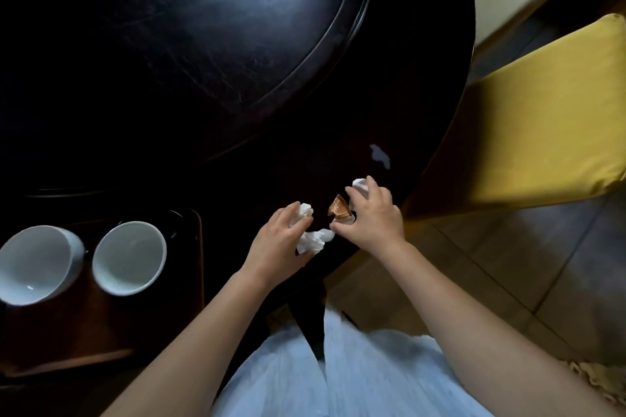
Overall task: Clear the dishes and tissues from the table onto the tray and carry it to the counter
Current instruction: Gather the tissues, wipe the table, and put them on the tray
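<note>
It looked like a dining room: a round dark counter carried a raised turntable, a yellow-cushioned chair stood right of the grips, and tiled floor lay beneath.

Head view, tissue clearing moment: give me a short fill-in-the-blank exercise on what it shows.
1. The number of white bowls standing on the tray is ____.
2. The left hand holds crumpled white ____.
3. The right hand grips a tissue beside a ____-coloured wrapper.
4. The chair cushion is ____.

Missing words: two; tissue; copper; yellow
</note>
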Demonstrator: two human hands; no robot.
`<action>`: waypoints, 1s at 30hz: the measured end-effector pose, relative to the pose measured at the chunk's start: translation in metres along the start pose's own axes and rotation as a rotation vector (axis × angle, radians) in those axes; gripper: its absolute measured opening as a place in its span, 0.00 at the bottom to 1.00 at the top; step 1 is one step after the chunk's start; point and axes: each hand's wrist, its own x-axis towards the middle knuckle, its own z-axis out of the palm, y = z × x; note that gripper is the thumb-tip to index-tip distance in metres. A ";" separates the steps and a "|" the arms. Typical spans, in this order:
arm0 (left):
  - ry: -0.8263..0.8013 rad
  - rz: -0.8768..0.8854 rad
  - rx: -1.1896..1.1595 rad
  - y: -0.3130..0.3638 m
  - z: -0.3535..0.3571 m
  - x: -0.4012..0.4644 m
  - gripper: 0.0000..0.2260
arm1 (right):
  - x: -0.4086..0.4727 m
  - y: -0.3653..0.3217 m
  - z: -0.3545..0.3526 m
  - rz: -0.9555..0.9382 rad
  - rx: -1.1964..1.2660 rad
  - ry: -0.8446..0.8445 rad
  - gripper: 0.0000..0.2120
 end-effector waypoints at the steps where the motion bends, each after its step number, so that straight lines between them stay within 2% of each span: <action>1: -0.001 0.009 -0.002 0.000 0.000 -0.003 0.25 | 0.000 0.000 0.000 0.008 -0.005 0.003 0.36; 5: 0.043 0.021 -0.009 0.002 0.003 -0.011 0.20 | 0.003 -0.005 -0.001 0.015 -0.006 0.077 0.25; 10: 0.105 -0.024 -0.115 0.003 0.004 -0.013 0.20 | 0.003 -0.007 0.001 0.052 0.124 0.151 0.16; 18: 0.158 -0.097 -0.201 0.002 -0.001 -0.016 0.18 | 0.004 -0.005 0.003 0.052 0.174 0.218 0.15; 21: 0.155 -0.111 -0.205 0.002 -0.002 -0.016 0.17 | 0.001 -0.007 0.006 0.113 0.202 0.249 0.16; 25: 0.150 -0.126 -0.203 0.003 -0.001 -0.016 0.18 | 0.006 -0.010 0.004 0.230 0.279 0.235 0.25; 30: 0.167 -0.128 -0.210 0.003 0.001 -0.015 0.18 | 0.013 -0.014 0.001 0.263 0.312 0.191 0.20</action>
